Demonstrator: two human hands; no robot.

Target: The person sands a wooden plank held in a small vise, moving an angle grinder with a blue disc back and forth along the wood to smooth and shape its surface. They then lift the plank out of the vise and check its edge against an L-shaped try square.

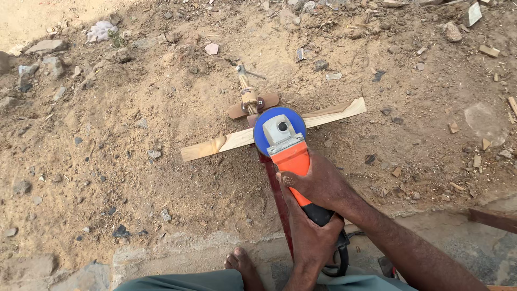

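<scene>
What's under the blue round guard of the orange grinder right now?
The blue round guard sits over a long pale wooden strip lying across a clamp. The disc and contact point are hidden.

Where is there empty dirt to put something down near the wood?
Left of the wooden strip lies open sandy ground with small pebbles. It is crowded at the clamp, where both hands hold the orange grinder, and right where wood chips scatter.

Right hand (pixel 318 183) gripping forward, left hand (pixel 309 237) seemingly clenched behind
</scene>
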